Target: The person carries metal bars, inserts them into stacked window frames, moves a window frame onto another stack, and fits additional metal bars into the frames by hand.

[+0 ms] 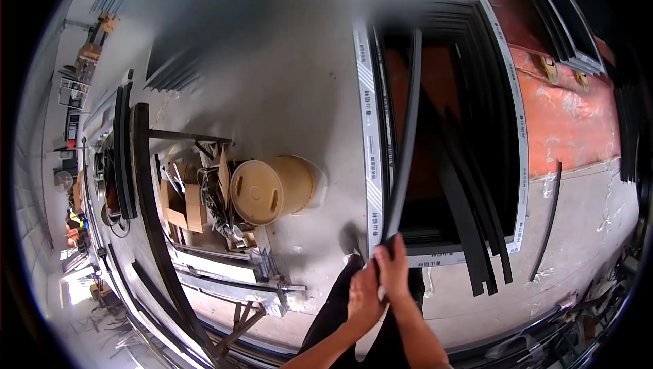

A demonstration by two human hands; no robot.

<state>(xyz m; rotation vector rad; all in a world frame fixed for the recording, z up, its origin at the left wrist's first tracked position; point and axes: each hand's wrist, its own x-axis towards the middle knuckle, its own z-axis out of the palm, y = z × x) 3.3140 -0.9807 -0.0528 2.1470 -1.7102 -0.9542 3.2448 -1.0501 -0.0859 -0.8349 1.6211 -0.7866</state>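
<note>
A long, dark grey strip (407, 131) runs from my hands up along the left side of a stack of rectangular frames. It bows slightly, and its far end lies over the frames' opening. My right hand (393, 270) is closed round its near end. Just below and to the left, my left hand (365, 295) is also closed on it, with the palm side hidden. The top frame (520, 158) is dark inside and wears white printed film on its face. Several black strips (469, 233) lie slantwise across the opening, their near ends sticking out over the frame's near edge.
To the left stand a tan lidded bucket (272, 189), an open cardboard box (178, 199) and a dark metal rack (146, 165). A single black strip (547, 223) lies on the floor at right. More frames (558, 15) rest on orange-red sheeting (564, 117) at far right.
</note>
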